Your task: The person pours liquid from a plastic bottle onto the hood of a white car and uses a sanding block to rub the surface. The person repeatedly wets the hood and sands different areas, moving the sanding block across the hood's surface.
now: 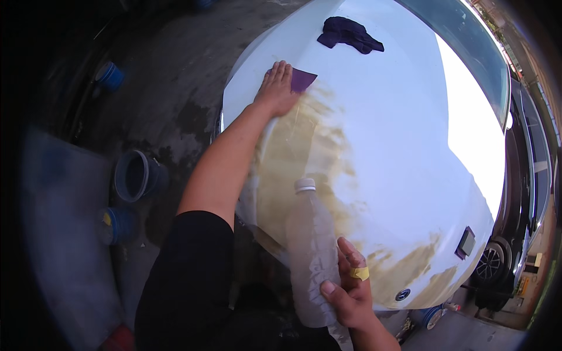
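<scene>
My left hand (277,88) lies on a purple abrasive sheet (302,79) on the white car hood (404,134), its fingers stretched out flat and part of the sheet hidden beneath them. Yellowish-brown patches (287,140) mark the paint below it and along the front. My right hand (345,286) is closed round a crumpled plastic bottle (307,245) with a white cap and cloudy look, held upright in front of the hood; yellow tape wraps one finger. A dark cloth (349,34) lies higher on the hood, and a small dark block (466,240) sits near the right front.
A windscreen (468,35) borders the hood at top right, with a dark car (521,164) beyond. On the stained floor at left stand a dark bucket (153,178), a blue container (120,225) and another (108,75). More containers (428,317) are at lower right.
</scene>
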The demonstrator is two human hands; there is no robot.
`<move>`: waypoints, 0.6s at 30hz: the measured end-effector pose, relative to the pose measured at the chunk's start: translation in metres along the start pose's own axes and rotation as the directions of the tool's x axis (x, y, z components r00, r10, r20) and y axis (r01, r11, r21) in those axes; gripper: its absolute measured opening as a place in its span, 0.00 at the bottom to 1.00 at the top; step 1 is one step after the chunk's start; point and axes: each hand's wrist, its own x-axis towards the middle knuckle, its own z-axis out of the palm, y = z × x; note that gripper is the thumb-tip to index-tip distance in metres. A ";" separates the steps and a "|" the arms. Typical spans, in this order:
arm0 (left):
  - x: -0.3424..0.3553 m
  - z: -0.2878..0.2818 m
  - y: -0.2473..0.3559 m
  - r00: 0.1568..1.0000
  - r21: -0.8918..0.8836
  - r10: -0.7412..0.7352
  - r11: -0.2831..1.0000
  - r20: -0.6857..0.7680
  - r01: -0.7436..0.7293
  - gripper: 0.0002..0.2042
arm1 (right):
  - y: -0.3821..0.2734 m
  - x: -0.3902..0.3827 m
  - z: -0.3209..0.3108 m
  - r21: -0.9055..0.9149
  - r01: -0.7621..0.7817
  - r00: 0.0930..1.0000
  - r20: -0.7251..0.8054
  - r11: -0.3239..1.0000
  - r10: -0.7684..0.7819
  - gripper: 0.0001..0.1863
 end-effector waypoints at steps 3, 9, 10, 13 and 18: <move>-0.053 -0.020 -0.012 0.962 0.020 0.175 0.985 -0.208 -0.174 0.41 | -0.003 0.022 -0.005 -0.058 0.162 0.986 0.059 0.985 -0.158 0.41; -0.254 0.015 0.020 0.970 -0.206 0.197 0.953 -0.140 -0.223 0.42 | -0.007 -0.003 -0.016 -0.106 0.079 0.995 0.065 0.991 -0.072 0.40; -0.254 0.012 0.024 0.972 -0.216 0.196 0.951 -0.128 -0.220 0.43 | -0.007 -0.001 -0.018 -0.107 0.090 0.994 0.072 0.990 -0.082 0.40; -0.132 0.012 0.012 0.979 -0.079 0.182 0.979 -0.092 -0.190 0.42 | 0.000 0.005 -0.020 -0.091 0.093 0.995 0.055 0.991 -0.089 0.40; 0.038 -0.014 0.001 0.991 0.006 -0.117 0.993 -0.058 0.117 0.42 | 0.006 -0.001 -0.010 -0.069 0.077 0.996 0.057 0.995 -0.073 0.41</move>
